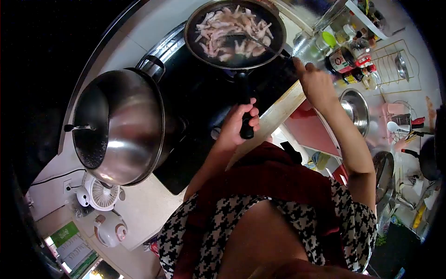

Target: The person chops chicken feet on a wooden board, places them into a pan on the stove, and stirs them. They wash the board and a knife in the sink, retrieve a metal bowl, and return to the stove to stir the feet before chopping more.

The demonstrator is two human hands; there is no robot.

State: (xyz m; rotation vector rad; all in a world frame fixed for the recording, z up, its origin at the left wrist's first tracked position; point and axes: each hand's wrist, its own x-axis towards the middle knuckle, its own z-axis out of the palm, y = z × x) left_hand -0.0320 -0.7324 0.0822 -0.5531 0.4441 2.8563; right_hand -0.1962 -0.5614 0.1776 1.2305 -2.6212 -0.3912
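My left hand [240, 122] is wrapped round the black handle [247, 130] of a frying pan [189, 38] on the dark stove. Pale chicken feet [220, 28] lie piled in the pan, with a bare patch near its middle. My right hand [318, 86], at the pan's right side, is closed on the handle of a spatula [270, 48]. Its shaft crosses the rim and its dark blade lies among the chicken feet. The fingers of my right hand partly hide the handle's end.
A large steel pot with a domed lid [125, 125] stands left on the stove [200, 102]. Sauce bottles [341, 60] and a steel bowl [355, 111] are at the right. A small fan [103, 193] and a white kettle [110, 231] sit at lower left.
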